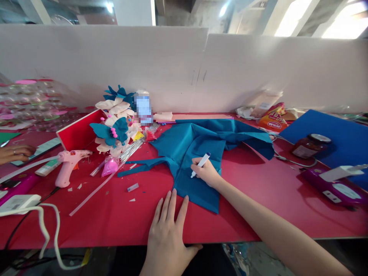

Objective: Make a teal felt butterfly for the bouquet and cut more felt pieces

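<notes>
Spread open at bottom centre, my bare left hand (168, 230) barely meets the creased teal fabric sheet (198, 147) in mid-frame. My right hand (207, 173) grips a white marker (203, 160) with a dark blue end; so lightly anchored, the sheet could pucker and skew any mark.

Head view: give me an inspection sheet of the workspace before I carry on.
Surface: red tabletop, small white scraps on the left.
Job's things: teal cloth, creased, partly folded; white marker, tip pointing down at the cloth.
Clutter: pink glue gun and fabric flowers left; jar right.
Hands: right hand grips the marker; left hand spread at the cloth's near edge.
Cables: white cable lower left; another near the jar.
Surroundings: white partition behind; another person's hand far left.
</notes>
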Motion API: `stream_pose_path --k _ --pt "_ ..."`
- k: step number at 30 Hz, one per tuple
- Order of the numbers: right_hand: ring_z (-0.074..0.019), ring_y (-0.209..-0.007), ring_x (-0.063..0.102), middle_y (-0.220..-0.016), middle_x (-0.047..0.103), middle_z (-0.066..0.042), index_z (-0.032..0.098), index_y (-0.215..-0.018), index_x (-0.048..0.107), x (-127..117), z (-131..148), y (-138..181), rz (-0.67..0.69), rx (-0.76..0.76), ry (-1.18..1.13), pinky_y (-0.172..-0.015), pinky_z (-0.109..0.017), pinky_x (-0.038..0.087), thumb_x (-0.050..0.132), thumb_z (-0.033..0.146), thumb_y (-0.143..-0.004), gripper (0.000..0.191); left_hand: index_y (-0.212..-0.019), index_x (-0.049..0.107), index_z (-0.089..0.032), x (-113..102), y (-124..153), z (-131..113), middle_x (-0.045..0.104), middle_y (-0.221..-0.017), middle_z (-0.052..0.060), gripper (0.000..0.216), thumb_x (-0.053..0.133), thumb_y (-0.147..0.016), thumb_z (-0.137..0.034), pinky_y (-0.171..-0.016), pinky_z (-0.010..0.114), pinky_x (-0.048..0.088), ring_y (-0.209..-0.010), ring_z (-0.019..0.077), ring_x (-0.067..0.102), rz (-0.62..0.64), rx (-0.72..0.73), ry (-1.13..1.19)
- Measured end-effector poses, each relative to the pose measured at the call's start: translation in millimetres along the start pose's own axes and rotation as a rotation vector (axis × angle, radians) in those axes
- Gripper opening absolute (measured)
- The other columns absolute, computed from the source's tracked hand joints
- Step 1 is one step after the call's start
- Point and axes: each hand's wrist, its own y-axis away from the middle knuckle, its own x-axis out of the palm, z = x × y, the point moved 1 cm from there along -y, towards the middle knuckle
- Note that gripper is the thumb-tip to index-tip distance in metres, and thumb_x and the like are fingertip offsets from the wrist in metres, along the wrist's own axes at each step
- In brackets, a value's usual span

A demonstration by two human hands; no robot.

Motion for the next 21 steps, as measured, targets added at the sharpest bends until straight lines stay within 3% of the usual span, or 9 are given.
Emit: stream_pose_path --k 7,21 --pt "-0.0061 -0.040 0.031 -0.046 0.032 0.006 0.022 -0.051 0.029 -2.7 3.4 -0.7 0.014 0.050 -0.105 -0.036 -0.019 0.021 0.053 0.028 -0.066 0.029 -0.143 0.035 -0.024 0.4 0.1 0.2 0.029 -0.151 0.012 0.099 0.078 -0.057 -0.047 -0.106 0.049 0.034 -0.135 0.0343 0.032 -0.001 0.005 -0.013" --pt "-0.0079 -0.041 0.034 -0.042 0.035 0.006 0.022 -0.049 0.033 -6.2 4.0 -0.4 0.041 -0.046 0.089 -0.041 -0.022 0.022 0.053 0.028 -0.070 0.030 -0.143 0.036 -0.025 1.5 0.5 1.1 0.030 -0.151 0.011 0.097 0.076 -0.058 -0.047 -0.105 0.049 0.035 -0.135 0.0352 0.032 -0.015 0.016 -0.020"
